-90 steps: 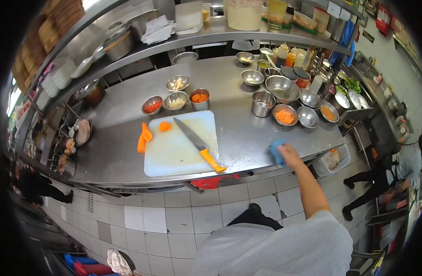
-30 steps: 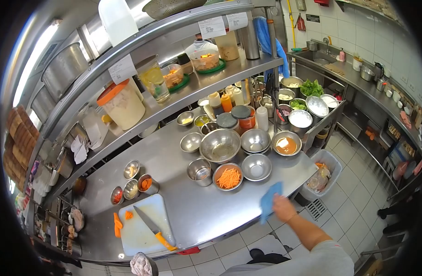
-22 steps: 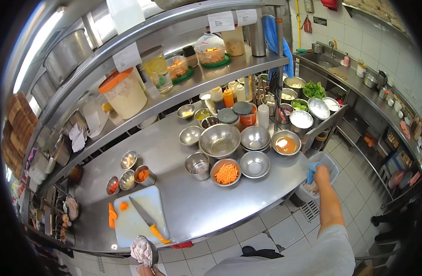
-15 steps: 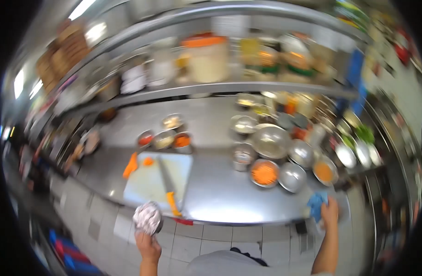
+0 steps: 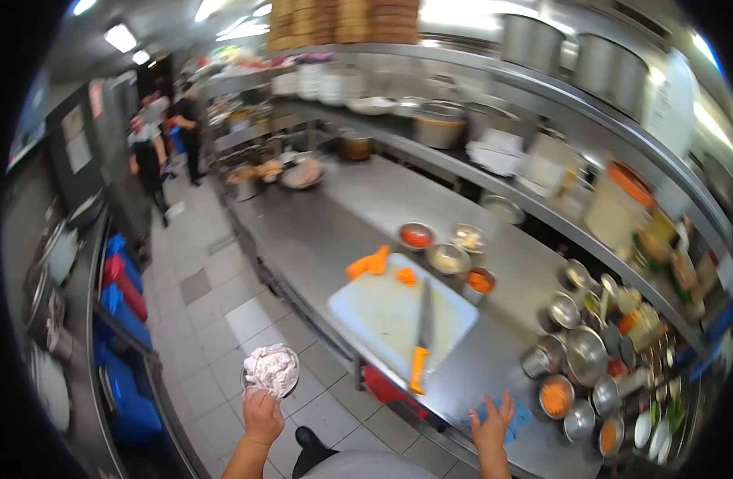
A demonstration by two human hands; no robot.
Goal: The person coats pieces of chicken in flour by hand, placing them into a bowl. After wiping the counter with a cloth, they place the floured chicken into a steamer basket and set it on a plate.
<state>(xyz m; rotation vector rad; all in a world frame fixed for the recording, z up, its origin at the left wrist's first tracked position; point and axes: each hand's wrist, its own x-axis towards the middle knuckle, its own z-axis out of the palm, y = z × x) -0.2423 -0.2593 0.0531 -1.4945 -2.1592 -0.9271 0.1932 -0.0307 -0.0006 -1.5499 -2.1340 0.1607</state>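
Note:
My left hand (image 5: pixel 263 415) is closed on the rim of a metal bowl (image 5: pixel 294 382) heaped with pale pinkish-white food (image 5: pixel 271 368), held out over the floor. At the counter's front edge, my right hand (image 5: pixel 493 427) has its fingers spread over a blue cloth (image 5: pixel 520 418) lying on the steel. A white cutting board (image 5: pixel 382 319) lies on the counter between the two hands. On it rest a knife (image 5: pixel 425 319) with a yellow handle (image 5: pixel 418 370) and a cut orange piece (image 5: pixel 406 276). A larger orange vegetable piece (image 5: pixel 370 263) lies at the board's far left corner.
Small bowls of red pieces (image 5: pixel 415 235) and pale pieces (image 5: pixel 468 238) stand behind the board. Several metal bowls crowd the right, one with orange shreds (image 5: pixel 556 397). A shelf (image 5: pixel 430 152) runs above the counter. Two people (image 5: pixel 187 132) stand far down the aisle; blue bins (image 5: pixel 131 407) line the left.
My view has swung left, bringing the aisle into sight. My left hand still carries the bowl. My right hand has let go of the blue cloth, now on the counter.

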